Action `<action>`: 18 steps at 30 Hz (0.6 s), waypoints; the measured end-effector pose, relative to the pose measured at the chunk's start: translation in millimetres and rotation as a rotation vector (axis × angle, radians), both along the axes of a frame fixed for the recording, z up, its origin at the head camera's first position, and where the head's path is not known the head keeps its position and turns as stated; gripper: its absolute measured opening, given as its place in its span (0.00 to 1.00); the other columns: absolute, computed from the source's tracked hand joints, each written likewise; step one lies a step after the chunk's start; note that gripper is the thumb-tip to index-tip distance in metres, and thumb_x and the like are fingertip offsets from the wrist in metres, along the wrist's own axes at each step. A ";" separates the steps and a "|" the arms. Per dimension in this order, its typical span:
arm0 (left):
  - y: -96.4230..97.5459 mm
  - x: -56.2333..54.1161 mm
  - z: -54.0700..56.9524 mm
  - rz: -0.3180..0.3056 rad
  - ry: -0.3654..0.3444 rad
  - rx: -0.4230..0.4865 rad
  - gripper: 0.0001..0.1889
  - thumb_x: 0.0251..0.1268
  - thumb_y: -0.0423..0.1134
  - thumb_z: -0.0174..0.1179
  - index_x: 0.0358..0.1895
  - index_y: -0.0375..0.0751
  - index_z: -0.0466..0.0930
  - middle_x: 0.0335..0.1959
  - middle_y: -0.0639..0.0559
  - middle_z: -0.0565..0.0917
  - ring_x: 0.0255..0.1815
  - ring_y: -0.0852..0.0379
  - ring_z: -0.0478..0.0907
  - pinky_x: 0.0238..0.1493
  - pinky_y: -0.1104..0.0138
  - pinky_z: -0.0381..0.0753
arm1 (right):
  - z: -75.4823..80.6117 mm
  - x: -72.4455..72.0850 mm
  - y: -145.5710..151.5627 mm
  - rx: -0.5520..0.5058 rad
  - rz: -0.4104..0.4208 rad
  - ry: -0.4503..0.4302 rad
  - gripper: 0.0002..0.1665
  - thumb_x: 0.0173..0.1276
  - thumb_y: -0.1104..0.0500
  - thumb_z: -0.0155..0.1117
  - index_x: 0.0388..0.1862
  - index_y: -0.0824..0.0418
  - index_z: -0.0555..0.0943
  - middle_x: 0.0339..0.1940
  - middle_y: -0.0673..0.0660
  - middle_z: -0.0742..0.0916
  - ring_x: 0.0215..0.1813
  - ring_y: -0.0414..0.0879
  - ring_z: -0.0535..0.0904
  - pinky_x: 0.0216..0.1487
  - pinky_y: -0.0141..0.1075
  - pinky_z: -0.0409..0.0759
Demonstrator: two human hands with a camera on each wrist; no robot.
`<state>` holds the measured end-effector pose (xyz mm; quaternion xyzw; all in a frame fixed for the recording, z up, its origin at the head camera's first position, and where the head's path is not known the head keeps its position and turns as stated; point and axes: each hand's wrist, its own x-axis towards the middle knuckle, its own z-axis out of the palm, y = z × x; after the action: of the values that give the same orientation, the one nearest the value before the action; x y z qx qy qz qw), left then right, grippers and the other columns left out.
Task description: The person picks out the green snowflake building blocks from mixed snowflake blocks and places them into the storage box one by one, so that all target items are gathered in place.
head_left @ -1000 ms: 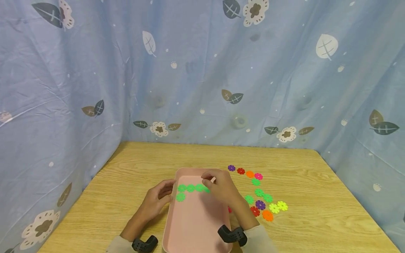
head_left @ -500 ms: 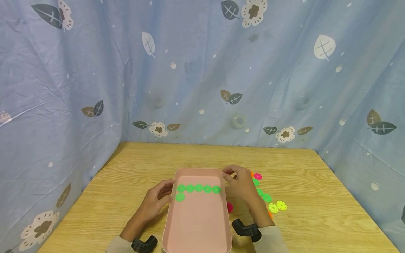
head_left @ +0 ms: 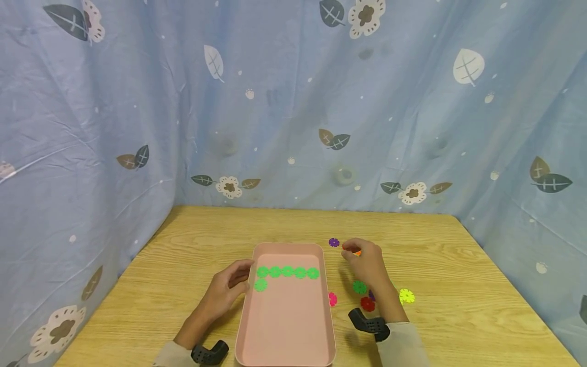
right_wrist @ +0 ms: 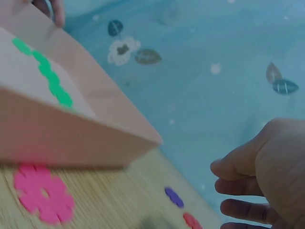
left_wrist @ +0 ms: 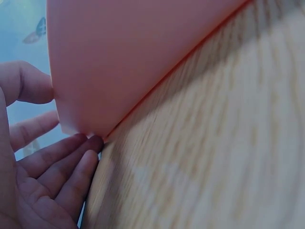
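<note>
A pink rectangular tray (head_left: 289, 326) holds several green flower-shaped discs (head_left: 287, 271), five-across in a row with another below its left end. My left hand (head_left: 227, 285) rests at the tray's left side; in the left wrist view its extended fingers touch the tray's outer wall (left_wrist: 114, 62) and lower corner. To the right of the tray, my right hand (head_left: 368, 262) hovers over the table, fingers loosely bent, close to an orange disc (head_left: 358, 253) that it partly covers. In the right wrist view nothing shows between thumb and fingers.
Loose flower discs lie right of the tray: purple (head_left: 334, 242), green (head_left: 359, 287), red (head_left: 367, 304), yellow (head_left: 406, 295), and pink (head_left: 332, 299) against the tray's side. My right forearm hides others. A blue patterned curtain (head_left: 275, 102) stands behind the wooden table (head_left: 458, 306).
My right hand has moved right, out of the tray and past its rim to the loose discs. A fifth green disc now shows at the row's right end. The left hand stays put.
</note>
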<state>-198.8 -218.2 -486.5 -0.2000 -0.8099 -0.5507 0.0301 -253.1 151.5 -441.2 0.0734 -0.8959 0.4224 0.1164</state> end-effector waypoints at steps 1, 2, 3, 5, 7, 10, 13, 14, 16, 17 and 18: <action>-0.2 -0.1 -0.3 0.003 -0.002 0.001 0.27 0.68 0.27 0.57 0.70 0.31 0.69 0.65 0.36 0.77 0.65 0.41 0.77 0.68 0.55 0.76 | -1.8 -0.8 3.6 0.009 -0.008 -0.007 0.11 0.69 0.63 0.66 0.48 0.65 0.87 0.46 0.60 0.88 0.52 0.56 0.81 0.52 0.53 0.82; -0.6 -0.2 -0.6 -0.001 0.002 0.002 0.27 0.68 0.27 0.57 0.70 0.31 0.68 0.65 0.36 0.77 0.65 0.40 0.77 0.68 0.55 0.77 | -3.8 -1.8 7.3 0.014 -0.017 -0.015 0.12 0.69 0.63 0.66 0.49 0.65 0.87 0.47 0.61 0.88 0.53 0.58 0.80 0.53 0.54 0.82; -0.9 -0.2 -0.9 -0.003 0.005 0.003 0.26 0.68 0.27 0.57 0.70 0.31 0.68 0.65 0.35 0.77 0.65 0.40 0.77 0.68 0.55 0.77 | -5.3 -2.3 10.8 0.019 -0.027 -0.022 0.12 0.69 0.63 0.66 0.50 0.66 0.86 0.48 0.62 0.88 0.54 0.59 0.80 0.55 0.55 0.81; -0.8 -0.8 -1.4 -0.006 0.008 0.007 0.26 0.68 0.27 0.57 0.70 0.30 0.69 0.65 0.35 0.77 0.65 0.39 0.77 0.68 0.54 0.77 | -7.9 -2.6 18.1 0.025 -0.046 -0.041 0.14 0.69 0.63 0.66 0.51 0.67 0.86 0.50 0.63 0.88 0.55 0.60 0.80 0.56 0.56 0.80; -0.8 -1.2 -1.8 -0.013 0.011 0.008 0.26 0.69 0.27 0.57 0.70 0.30 0.69 0.65 0.35 0.77 0.65 0.39 0.76 0.68 0.54 0.76 | -10.4 -2.9 24.6 0.031 -0.071 -0.059 0.15 0.68 0.63 0.66 0.52 0.67 0.85 0.50 0.64 0.88 0.54 0.60 0.79 0.55 0.55 0.80; -0.5 -1.4 -1.8 -0.023 0.015 0.008 0.26 0.69 0.27 0.56 0.70 0.30 0.68 0.65 0.34 0.76 0.65 0.38 0.76 0.68 0.53 0.75 | -12.9 -2.3 32.0 0.034 -0.102 -0.088 0.16 0.68 0.63 0.66 0.53 0.68 0.84 0.50 0.65 0.87 0.50 0.58 0.80 0.49 0.51 0.82; -0.1 -1.2 -1.5 -0.022 0.010 0.005 0.26 0.68 0.27 0.56 0.70 0.30 0.68 0.65 0.34 0.76 0.66 0.38 0.75 0.69 0.54 0.75 | -15.6 -2.2 36.9 0.045 -0.121 -0.107 0.18 0.68 0.63 0.67 0.54 0.69 0.84 0.50 0.66 0.87 0.47 0.57 0.80 0.43 0.47 0.82; 0.2 -1.0 -1.2 -0.019 0.007 0.004 0.26 0.68 0.27 0.56 0.70 0.30 0.68 0.65 0.34 0.76 0.66 0.38 0.75 0.69 0.54 0.75 | -16.1 -2.0 37.4 0.049 -0.126 -0.111 0.18 0.67 0.64 0.67 0.55 0.69 0.83 0.50 0.66 0.86 0.47 0.57 0.80 0.43 0.47 0.83; 0.6 -0.3 -0.6 -0.002 -0.009 0.006 0.27 0.68 0.27 0.57 0.70 0.31 0.69 0.65 0.36 0.77 0.65 0.39 0.76 0.68 0.55 0.76 | -17.9 -2.3 37.9 0.061 -0.128 -0.120 0.20 0.64 0.65 0.68 0.55 0.70 0.83 0.50 0.67 0.86 0.49 0.59 0.81 0.46 0.50 0.83; 0.7 0.0 -0.5 0.002 -0.016 0.006 0.27 0.68 0.27 0.57 0.70 0.32 0.69 0.65 0.36 0.77 0.65 0.40 0.76 0.68 0.56 0.76 | -18.9 -2.5 37.8 0.069 -0.131 -0.123 0.21 0.62 0.66 0.69 0.55 0.70 0.83 0.51 0.68 0.86 0.50 0.60 0.81 0.48 0.51 0.83; 0.8 0.3 -0.2 0.006 -0.023 0.005 0.27 0.68 0.27 0.57 0.70 0.33 0.69 0.65 0.37 0.77 0.65 0.41 0.76 0.68 0.57 0.76 | -19.8 -2.7 37.6 0.076 -0.132 -0.128 0.23 0.60 0.67 0.70 0.55 0.71 0.82 0.52 0.68 0.86 0.52 0.62 0.81 0.51 0.53 0.83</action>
<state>-198.4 -217.3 -486.7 -0.1911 -0.8095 -0.5546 0.0231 -255.8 189.1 -461.0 -0.0085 -0.9197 0.3835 0.0837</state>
